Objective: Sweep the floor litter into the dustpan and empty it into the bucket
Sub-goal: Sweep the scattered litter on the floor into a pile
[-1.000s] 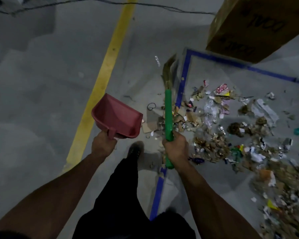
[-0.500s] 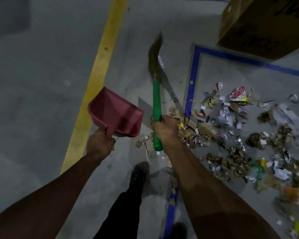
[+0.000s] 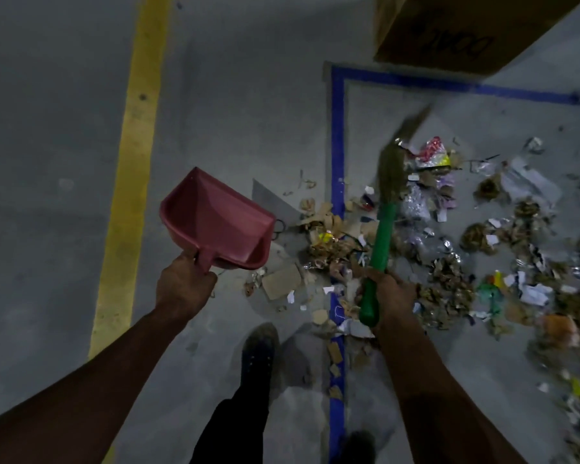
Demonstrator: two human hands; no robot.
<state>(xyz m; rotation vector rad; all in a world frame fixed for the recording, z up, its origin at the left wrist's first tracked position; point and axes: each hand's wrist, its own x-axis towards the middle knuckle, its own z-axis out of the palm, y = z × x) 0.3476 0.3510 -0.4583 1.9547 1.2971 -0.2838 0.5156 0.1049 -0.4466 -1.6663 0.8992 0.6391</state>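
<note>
Just one cam here, head-mounted, wide angle, looking steeply down at the floor (image 3: 235, 95) from standing height. Both forearms come in from the bottom edge, so the left hand (image 3: 185, 286) and right hand (image 3: 387, 296) sit mid-frame, fairly close. A shoe (image 3: 258, 353) shows below them. No second view.

- The floor (image 3: 255, 105) is grey and smooth, and the light is dim.
- A yellow line (image 3: 133, 155) runs along the floor on the left.
- Blue tape (image 3: 338, 135) marks a corner on the right.
- A big brown cardboard box (image 3: 456, 28) sits at the top right, beside the tape.
</note>
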